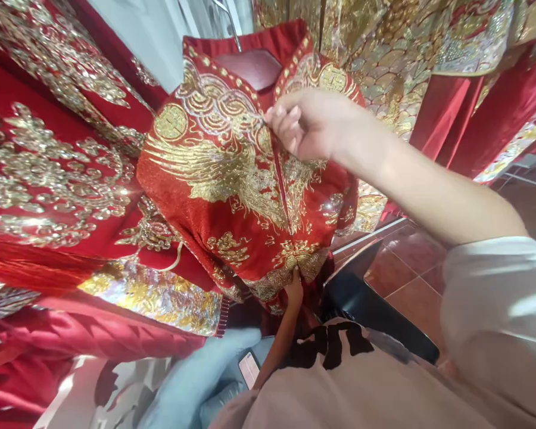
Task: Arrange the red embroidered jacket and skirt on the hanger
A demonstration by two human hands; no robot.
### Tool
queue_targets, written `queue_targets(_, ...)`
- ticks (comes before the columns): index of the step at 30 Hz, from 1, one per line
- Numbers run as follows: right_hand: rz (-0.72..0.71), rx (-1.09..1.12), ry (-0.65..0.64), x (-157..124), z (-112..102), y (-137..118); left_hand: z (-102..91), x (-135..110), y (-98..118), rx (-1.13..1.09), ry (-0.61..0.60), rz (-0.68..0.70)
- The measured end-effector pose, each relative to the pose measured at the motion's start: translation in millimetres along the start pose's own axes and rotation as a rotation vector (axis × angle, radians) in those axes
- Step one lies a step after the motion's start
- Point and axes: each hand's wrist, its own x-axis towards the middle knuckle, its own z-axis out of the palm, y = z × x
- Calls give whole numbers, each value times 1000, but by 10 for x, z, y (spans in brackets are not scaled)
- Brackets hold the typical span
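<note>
A red jacket (pixel 259 208) with gold embroidery hangs upright on a metal hanger (pixel 228 22) in front of me. My right hand (pixel 301 125) is closed in a pinch at the top of its front opening, just below the collar (pixel 245 44). A small dark bit shows at those fingertips; it could be a zipper pull, but I cannot tell for certain. Lower down, the front seam runs to the embroidered hem (pixel 268 283). There my left hand (pixel 295 286) grips the bottom of the front, its thumb on the fabric and its other fingers hidden.
Red garments with silver-gold beading (pixel 49 155) hang close on the left. Gold sequined cloth (pixel 379 65) and red panels (pixel 477 119) hang behind at right. A dark flat-topped piece (pixel 375 316) stands over the tiled floor (pixel 411 256). A phone (pixel 249 368) lies below my left forearm.
</note>
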Motion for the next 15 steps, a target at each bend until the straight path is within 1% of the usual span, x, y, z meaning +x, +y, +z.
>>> queue_targets(1, 58, 55, -24, -2, -7, -39, 15, 2, -9, 12, -15, -3)
queue_targets(2, 56, 100, -35, 1, -26, -2, 24, 10, -27, 24, -34, -10)
queue_targets(3, 56, 126, -41, 13, -55, 99, 28, 26, -51, 37, -58, -23)
queue_targets(5, 77, 125, -33, 75, -134, 398, 14, 87, -109, 63, -115, -66)
queue_targets(7, 105, 92, -35, 158, -215, 658, -25, 177, -158, 80, -163, -107)
queue_targets(8, 98, 59, -52, 183, -246, 729, -52, 226, -172, 82, -178, -119)
queue_targets(10, 43, -84, -95, 145, -280, 738, -119, 312, -174, 76, -186, -126)
queue_targets(11, -30, -194, -111, 63, -284, 692, -157, 347, -163, 70, -181, -123)
queue_targets(12, -157, -314, -102, -67, -282, 631, -195, 375, -147, 63, -172, -118)
queue_targets(14, -540, -551, -11, -456, -282, 527, -264, 418, -107, 44, -142, -108)
queue_targets(15, -758, -641, 73, -699, -295, 508, -292, 435, -88, 29, -123, -99)
